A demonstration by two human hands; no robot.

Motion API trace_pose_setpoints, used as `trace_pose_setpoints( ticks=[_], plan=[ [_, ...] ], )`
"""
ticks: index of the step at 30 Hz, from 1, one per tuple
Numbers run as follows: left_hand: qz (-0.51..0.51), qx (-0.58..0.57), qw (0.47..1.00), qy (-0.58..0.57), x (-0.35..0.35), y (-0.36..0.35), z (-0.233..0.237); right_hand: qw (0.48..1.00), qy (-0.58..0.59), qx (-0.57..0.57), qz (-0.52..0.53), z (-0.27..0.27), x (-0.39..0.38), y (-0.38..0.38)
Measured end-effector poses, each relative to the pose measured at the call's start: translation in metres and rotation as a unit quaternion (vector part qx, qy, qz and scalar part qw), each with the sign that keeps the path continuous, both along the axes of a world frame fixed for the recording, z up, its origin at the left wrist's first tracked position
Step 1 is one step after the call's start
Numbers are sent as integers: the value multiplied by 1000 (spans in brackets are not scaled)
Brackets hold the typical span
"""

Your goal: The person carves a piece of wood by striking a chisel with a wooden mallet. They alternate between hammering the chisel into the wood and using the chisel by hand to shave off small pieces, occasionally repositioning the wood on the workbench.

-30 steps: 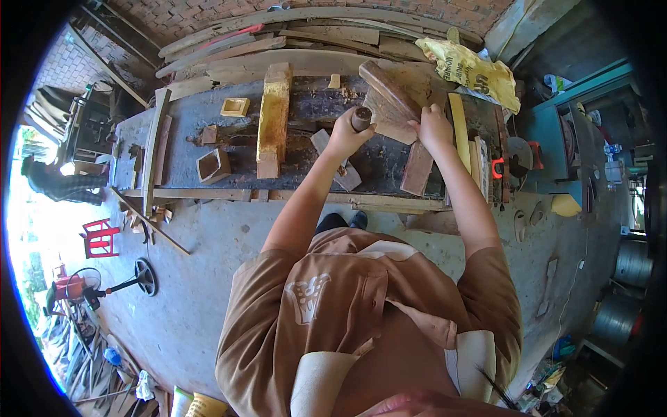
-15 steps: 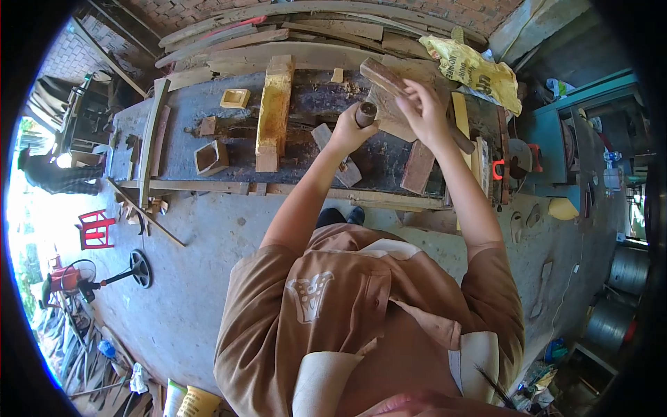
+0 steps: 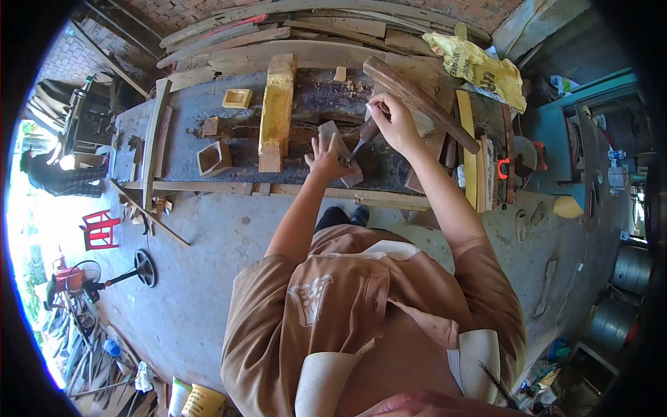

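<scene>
A narrow wooden block (image 3: pixel 345 172) lies at a slant near the bench's front edge. My left hand (image 3: pixel 324 161) is at its left side with fingers spread, the thumb reaching across its near part. In my right hand (image 3: pixel 396 126) is a chisel (image 3: pixel 367 132), gripped by its wooden handle, its blade slanting down left to the block close to my left thumb. Just beyond my right hand, a long wooden mallet (image 3: pixel 434 111) lies diagonally on top of other wood.
The dark workbench (image 3: pixel 243 128) carries a yellowish beam (image 3: pixel 275 111), an open wooden box (image 3: pixel 214 159) and a small hollowed block (image 3: pixel 237 99). Planks are stacked behind. A yellow sack (image 3: pixel 479 69) sits at the back right. A red chair (image 3: pixel 101 229) stands on the floor at left.
The chisel has passed from my left hand to my right, its blade now down at the block. My right hand has left the mallet, which now lies down. My left hand has moved to the block.
</scene>
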State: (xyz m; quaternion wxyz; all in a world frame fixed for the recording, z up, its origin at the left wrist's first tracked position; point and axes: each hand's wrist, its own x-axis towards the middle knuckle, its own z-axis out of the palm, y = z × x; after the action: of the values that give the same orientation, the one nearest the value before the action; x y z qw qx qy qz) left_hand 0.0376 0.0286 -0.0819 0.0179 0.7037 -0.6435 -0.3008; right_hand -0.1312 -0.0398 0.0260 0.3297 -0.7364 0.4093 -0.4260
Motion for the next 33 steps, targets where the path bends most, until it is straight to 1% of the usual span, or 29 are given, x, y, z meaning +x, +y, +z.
trace_pose_setpoints(
  ticks=[1, 2, 3, 4, 6, 8, 11, 13, 14, 15, 17, 18, 20, 27, 31, 33],
  plan=[
    [2, 50, 997, -51, 2, 3, -6, 1000, 3, 2, -1, 2, -3, 1],
    [-7, 82, 996, -39, 4, 5, -16, 1000, -5, 22, -7, 4, -6, 2],
    [-7, 83, 996, -35, 5, 5, -19, 999, -12, 43, -12, 5, -9, 3],
    [-20, 82, 995, -48, 6, 6, -21, 998, -41, 39, -9, 4, -10, 5],
    [-30, 85, 994, -58, 6, 5, -23, 999, -22, 40, -16, 4, -13, 10],
    [-64, 104, 987, -101, 9, 1, -21, 999, -7, 41, -20, 2, -14, 18],
    [-77, 101, 986, -108, 12, 2, -24, 998, 0, 68, -11, -5, -19, 23],
    [-80, 104, 985, -112, 12, 1, -24, 992, -32, 93, -82, -12, -29, 24],
    [-84, 105, 984, -118, 12, 2, -24, 994, 22, 39, -100, -15, -39, 20],
    [-83, 109, 984, -118, 12, 2, -23, 991, 42, 39, -119, -20, -50, 18],
    [-83, 116, 982, -124, 11, 0, -22, 986, 24, 108, -123, -40, -73, 16],
    [-85, 118, 982, -123, 12, 0, -23, 986, 24, 111, -124, -40, -75, 18],
    [-81, 117, 982, -122, 11, 0, -24, 957, -67, 239, -152, -41, -81, 26],
    [-85, 127, 980, -126, 10, -2, -23, 945, -89, 238, -204, -40, -79, 40],
    [-73, 128, 981, -124, 9, -2, -24, 951, -60, 198, -231, -30, -66, 44],
    [-70, 128, 981, -126, 10, -1, -25, 950, -19, 184, -251, -22, -55, 47]
  ],
)
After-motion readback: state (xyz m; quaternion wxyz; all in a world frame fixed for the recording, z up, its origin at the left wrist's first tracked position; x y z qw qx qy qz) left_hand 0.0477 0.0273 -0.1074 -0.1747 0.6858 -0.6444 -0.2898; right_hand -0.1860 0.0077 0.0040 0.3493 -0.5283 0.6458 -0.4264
